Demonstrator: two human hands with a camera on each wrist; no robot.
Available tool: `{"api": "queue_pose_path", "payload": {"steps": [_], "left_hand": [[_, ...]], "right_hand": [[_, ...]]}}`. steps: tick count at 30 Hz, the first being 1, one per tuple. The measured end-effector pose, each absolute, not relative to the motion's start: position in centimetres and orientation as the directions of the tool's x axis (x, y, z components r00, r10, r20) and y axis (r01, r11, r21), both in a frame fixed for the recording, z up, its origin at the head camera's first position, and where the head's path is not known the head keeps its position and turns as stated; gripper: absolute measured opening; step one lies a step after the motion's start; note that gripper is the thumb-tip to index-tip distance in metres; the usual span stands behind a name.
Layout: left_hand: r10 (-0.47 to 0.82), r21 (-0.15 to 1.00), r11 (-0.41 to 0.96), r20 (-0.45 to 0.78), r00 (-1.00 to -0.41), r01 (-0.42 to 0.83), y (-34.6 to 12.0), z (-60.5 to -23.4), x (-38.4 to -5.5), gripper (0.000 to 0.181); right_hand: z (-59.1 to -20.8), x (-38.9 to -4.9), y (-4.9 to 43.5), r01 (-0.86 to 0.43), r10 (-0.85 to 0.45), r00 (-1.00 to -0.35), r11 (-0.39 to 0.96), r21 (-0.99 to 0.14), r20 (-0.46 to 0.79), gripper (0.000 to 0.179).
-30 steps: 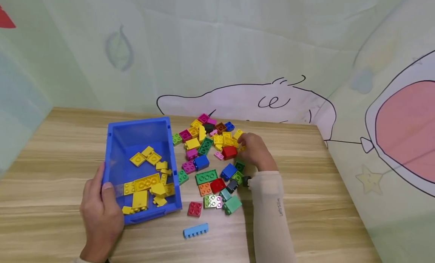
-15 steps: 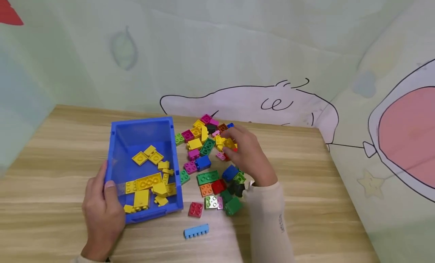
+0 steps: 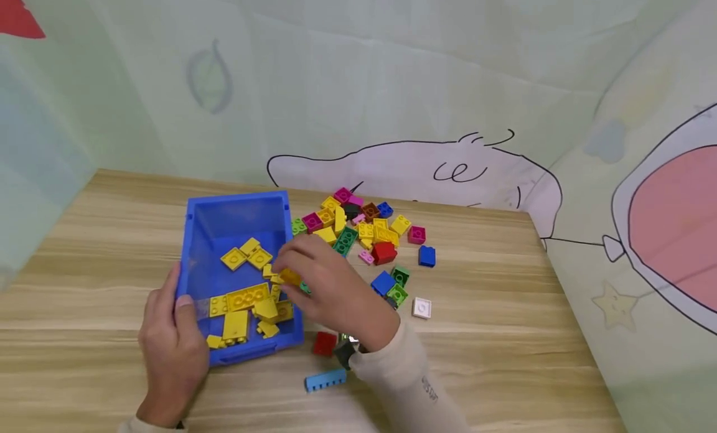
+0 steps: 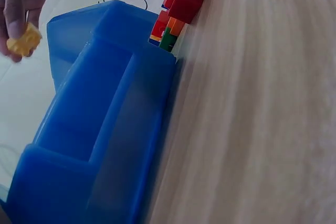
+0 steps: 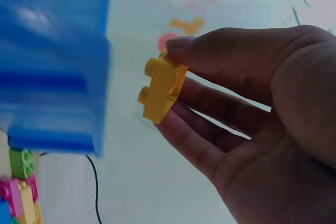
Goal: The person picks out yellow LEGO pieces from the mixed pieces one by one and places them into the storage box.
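My left hand [image 3: 173, 339] grips the near left side of a blue plastic bin [image 3: 238, 201], thumb at the rim and fingers along the outer wall. Inside the bin lie several yellow building bricks [image 3: 235, 324]. Over the bin's right rim, my right hand [image 3: 336, 290] pinches a yellow building brick [image 5: 160, 90] between thumb and fingertips; its studs show in the right wrist view. The left wrist view has the same yellow brick [image 4: 24, 40] held above the bin. My right hand and forearm hide part of the loose bricks.
Right of the bin, a pile of mixed-colour bricks [image 3: 347, 238] spreads over the wooden table [image 3: 493, 333]. A white brick [image 3: 422, 308] and a blue brick [image 3: 427, 256] lie at its right. A long light-blue brick [image 3: 326, 380] is at the front. A printed cloth [image 3: 358, 78] hangs behind.
My right hand has moved left from the right side of the pile to the bin's right rim, carrying a yellow brick. My left hand keeps its grip on the bin.
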State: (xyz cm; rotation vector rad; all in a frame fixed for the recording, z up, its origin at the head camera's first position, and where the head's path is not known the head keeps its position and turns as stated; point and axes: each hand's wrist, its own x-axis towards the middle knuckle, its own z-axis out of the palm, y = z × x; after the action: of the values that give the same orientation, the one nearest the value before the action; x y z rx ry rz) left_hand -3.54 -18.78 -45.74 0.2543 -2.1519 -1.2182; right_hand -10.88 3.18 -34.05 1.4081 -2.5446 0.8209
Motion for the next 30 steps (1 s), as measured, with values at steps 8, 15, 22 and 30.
{"api": "queue_pose_path", "payload": {"steps": [8,15,22,30], "left_hand": [[-0.445,0.809,0.567,0.461,-0.768,0.157,-18.5,-45.9,-3.7,0.047],[-0.447,0.808,0.568,0.462,-0.766,0.155,-18.6,-46.0,-3.6,0.047],[-0.454,0.802,0.577,0.472,-0.756,0.154,-18.7,-45.9,-3.6,0.046],[-0.458,0.804,0.577,0.462,-0.759,0.142,-18.7,-45.8,-3.6,0.047]], "right_hand": [[-35.6,-9.9,0.5,-0.836,-0.829,-0.539,0.507,-0.21,0.147,0.021],[-36.3,-9.0,-0.7,-0.832,-0.831,-0.554,0.553,-0.033,0.042,0.03],[-37.1,-8.2,-2.1,-0.816,-0.82,-0.572,0.566,0.115,-0.022,0.03],[-38.2,-7.1,-3.4,-0.779,-0.781,-0.619,0.597,0.194,-0.086,0.026]]}}
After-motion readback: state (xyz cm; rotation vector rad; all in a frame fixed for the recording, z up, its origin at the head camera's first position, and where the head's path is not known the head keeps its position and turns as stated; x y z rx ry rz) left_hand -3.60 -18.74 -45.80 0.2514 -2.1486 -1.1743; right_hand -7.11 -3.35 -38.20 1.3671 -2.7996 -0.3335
